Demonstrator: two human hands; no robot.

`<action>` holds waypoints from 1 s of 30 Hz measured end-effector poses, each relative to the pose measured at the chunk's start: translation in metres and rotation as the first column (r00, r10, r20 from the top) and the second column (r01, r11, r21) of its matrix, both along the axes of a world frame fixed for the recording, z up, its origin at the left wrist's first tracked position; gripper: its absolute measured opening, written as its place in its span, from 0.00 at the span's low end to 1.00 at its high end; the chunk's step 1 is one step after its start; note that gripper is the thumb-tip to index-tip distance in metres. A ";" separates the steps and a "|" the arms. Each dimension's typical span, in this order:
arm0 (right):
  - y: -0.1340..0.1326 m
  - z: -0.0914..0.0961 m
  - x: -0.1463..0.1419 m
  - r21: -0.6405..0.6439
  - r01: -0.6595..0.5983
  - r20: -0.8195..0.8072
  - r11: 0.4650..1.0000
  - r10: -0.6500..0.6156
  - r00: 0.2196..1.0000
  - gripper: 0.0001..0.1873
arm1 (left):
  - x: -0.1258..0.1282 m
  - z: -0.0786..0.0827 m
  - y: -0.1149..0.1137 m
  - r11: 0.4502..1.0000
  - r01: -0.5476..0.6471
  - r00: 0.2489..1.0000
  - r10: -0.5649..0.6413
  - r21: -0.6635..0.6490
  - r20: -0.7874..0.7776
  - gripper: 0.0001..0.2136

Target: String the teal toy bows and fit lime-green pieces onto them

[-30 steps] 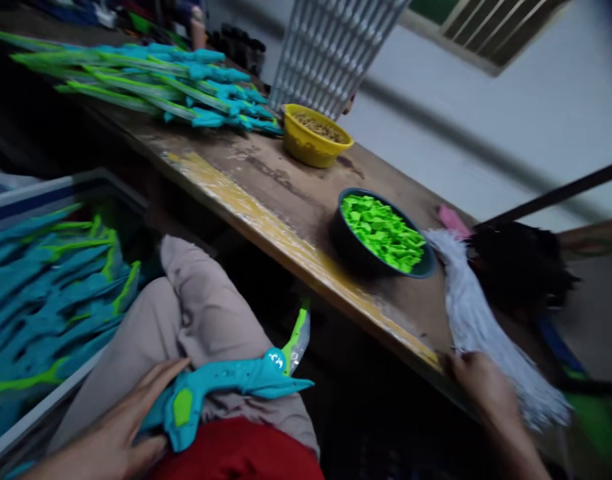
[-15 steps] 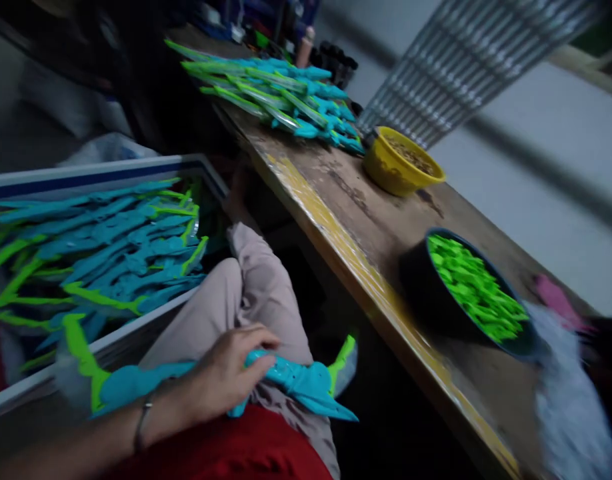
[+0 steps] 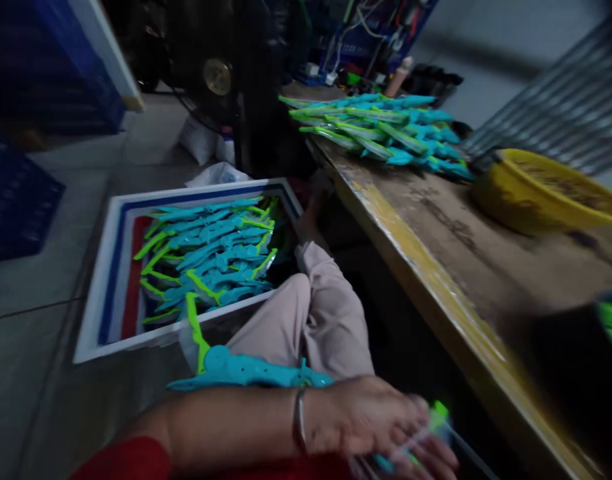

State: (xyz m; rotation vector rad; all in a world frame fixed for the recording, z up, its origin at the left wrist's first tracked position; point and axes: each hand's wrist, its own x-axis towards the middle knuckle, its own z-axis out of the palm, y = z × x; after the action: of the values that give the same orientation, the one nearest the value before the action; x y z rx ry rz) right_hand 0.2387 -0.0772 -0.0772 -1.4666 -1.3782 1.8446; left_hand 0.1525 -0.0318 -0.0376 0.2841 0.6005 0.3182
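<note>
My left hand (image 3: 381, 427), with a metal bangle on the wrist, reaches across my lap to the right. Its fingers close on a blurred teal and green toy sword part (image 3: 429, 423). Behind my forearm a teal toy sword (image 3: 246, 370) with a green blade lies across my lap, its blade pointing toward the box. My right hand is out of view.
A white box (image 3: 103, 293) on the floor at left holds several teal and green toy swords. On the wooden table (image 3: 436, 267) at right are a pile of the same swords (image 3: 386, 127), a yellow bowl (image 3: 541, 193) and a dark bowl of green pieces (image 3: 611, 320). Blue crates stand at far left.
The view has swung left, away from the table. My left hand has moved right across my lap. My right hand and the white tassel have gone out of view.
</note>
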 end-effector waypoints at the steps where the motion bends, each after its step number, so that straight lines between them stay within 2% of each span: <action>1: -0.008 0.012 0.014 -0.032 -0.002 0.012 0.999 0.002 1.000 0.14 | -0.005 0.006 0.004 0.988 -0.155 0.988 0.154 0.014 0.018 0.08; 2: -0.015 0.024 0.027 -0.080 -0.016 0.013 0.997 0.017 1.000 0.16 | -0.013 0.012 0.007 0.960 -0.277 0.961 0.276 0.036 0.028 0.05; 3: -0.021 0.036 0.039 -0.131 -0.018 -0.005 0.991 0.018 1.000 0.18 | -0.022 0.017 0.010 0.937 -0.345 0.938 0.343 0.052 0.044 0.08; 4: -0.025 0.047 0.047 -0.171 0.009 -0.045 0.985 -0.017 0.999 0.19 | -0.031 0.020 0.010 0.920 -0.383 0.924 0.379 0.081 0.061 0.10; 5: -0.026 0.055 0.053 -0.205 0.067 -0.104 0.977 -0.090 0.990 0.21 | -0.040 0.022 0.009 0.922 -0.369 0.929 0.362 0.118 0.076 0.11; 7: -0.019 0.064 0.055 -0.281 0.248 -0.248 0.927 -0.320 0.914 0.27 | -0.053 0.024 0.001 0.940 -0.201 0.979 0.205 0.276 0.016 0.09; 8: -0.012 0.066 0.055 -0.323 0.357 -0.299 0.876 -0.453 0.840 0.30 | -0.057 0.024 -0.006 0.925 -0.069 0.992 0.103 0.373 -0.071 0.08; 10: 0.003 0.070 0.054 -0.406 0.535 -0.333 0.741 -0.665 0.668 0.29 | -0.061 0.024 -0.021 0.826 0.209 0.950 -0.045 0.523 -0.309 0.07; 11: 0.009 0.073 0.055 -0.437 0.598 -0.339 0.672 -0.739 0.582 0.27 | -0.063 0.023 -0.028 0.776 0.317 0.909 -0.085 0.545 -0.408 0.07; 13: 0.019 0.082 0.062 -0.444 0.686 -0.373 0.576 -0.815 0.443 0.24 | -0.065 0.024 -0.040 0.689 0.467 0.833 -0.133 0.554 -0.537 0.09; 16: 0.022 0.104 0.073 -0.371 0.755 -0.444 0.540 -0.818 0.367 0.20 | -0.069 0.029 -0.044 0.562 0.617 0.752 -0.212 0.551 -0.625 0.12; 19: 0.020 0.127 0.077 -0.208 0.843 -0.470 0.497 -0.806 0.359 0.19 | -0.070 0.035 -0.038 0.444 0.687 0.710 -0.242 0.575 -0.661 0.12; 22: 0.015 0.145 0.079 0.035 0.890 -0.458 0.455 -0.784 0.419 0.20 | -0.066 0.034 -0.028 0.410 0.727 0.679 -0.315 0.551 -0.663 0.14; 24: 0.008 0.153 0.084 0.166 0.870 -0.368 0.465 -0.789 0.492 0.20 | -0.059 0.026 -0.019 0.394 0.749 0.660 -0.384 0.532 -0.645 0.15; 26: -0.001 0.157 0.093 0.270 0.812 -0.231 0.518 -0.783 0.577 0.18 | -0.044 0.015 -0.004 0.431 0.704 0.709 -0.394 0.564 -0.584 0.13; 28: -0.009 0.158 0.102 0.369 0.710 -0.114 0.600 -0.728 0.676 0.13 | -0.015 0.001 0.015 0.540 0.574 0.815 -0.298 0.616 -0.497 0.11; 30: -0.013 0.155 0.108 0.421 0.591 -0.020 0.689 -0.644 0.765 0.10 | 0.026 -0.014 0.036 0.655 0.431 0.878 -0.145 0.621 -0.456 0.12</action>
State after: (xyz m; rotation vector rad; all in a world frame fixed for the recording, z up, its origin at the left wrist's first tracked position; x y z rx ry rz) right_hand 0.3472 -0.0906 0.0779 -1.5792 -1.0344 0.9774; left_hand 0.1783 0.0039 -0.0511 1.2186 0.7729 0.1615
